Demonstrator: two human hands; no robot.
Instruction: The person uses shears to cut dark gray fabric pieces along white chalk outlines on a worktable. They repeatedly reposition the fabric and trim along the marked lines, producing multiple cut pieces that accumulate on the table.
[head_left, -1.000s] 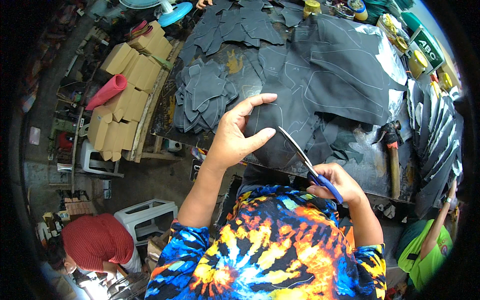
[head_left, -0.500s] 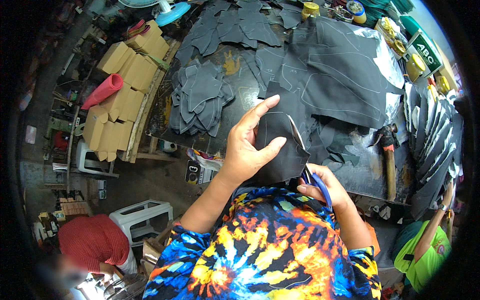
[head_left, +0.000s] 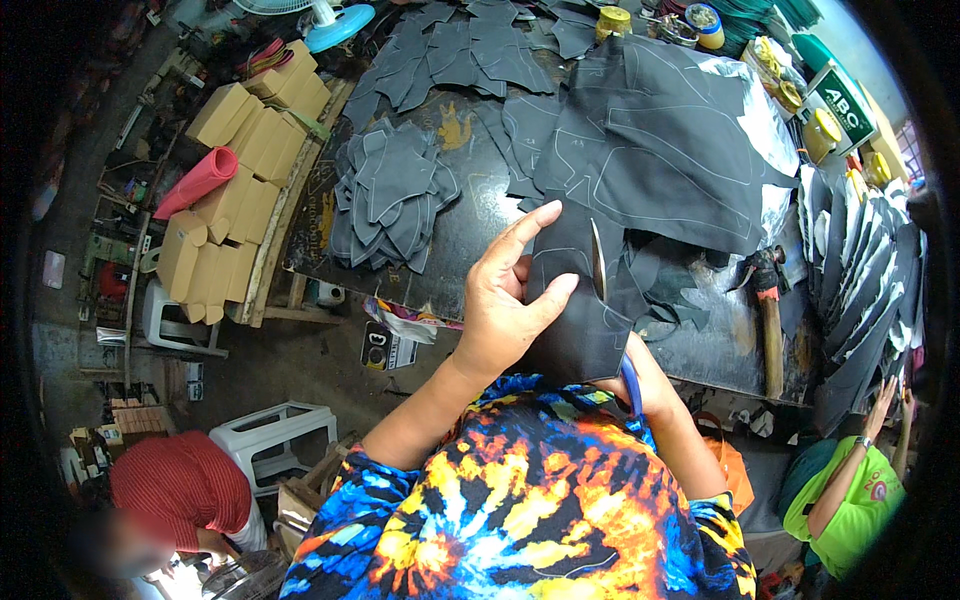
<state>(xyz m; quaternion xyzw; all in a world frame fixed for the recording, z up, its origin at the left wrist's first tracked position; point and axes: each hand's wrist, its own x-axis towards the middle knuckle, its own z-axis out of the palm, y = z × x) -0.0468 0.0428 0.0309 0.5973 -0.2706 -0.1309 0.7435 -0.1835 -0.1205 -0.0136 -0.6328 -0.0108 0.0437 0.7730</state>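
A black sheet (head_left: 575, 340) of leather-like material, marked with pale outlines, hangs in front of my chest. My left hand (head_left: 510, 305) grips its left side, thumb on the near face, index finger stretched upward, and other fingers partly hidden behind. My right hand (head_left: 652, 378) is closed around the blue handles of a pair of scissors (head_left: 599, 262) at the sheet's lower right. One blade stands up through the sheet; the rest of the scissors and some right fingers are hidden behind the material. Large marked black sheets (head_left: 680, 165) lie just beyond on the table.
A pile of cut black pieces (head_left: 385, 200) lies left on the dark table (head_left: 465, 225). A wooden-handled hammer (head_left: 770, 335) rests at right, near stacked black sheets (head_left: 860, 290). Cardboard boxes (head_left: 245, 180) stand left. One person (head_left: 185, 490) is lower left, another (head_left: 850, 500) lower right.
The scissors' handles have slipped lower and left, further behind the sheet, and the blade stands more upright. My left hand keeps its grip. The person at right has shifted an arm.
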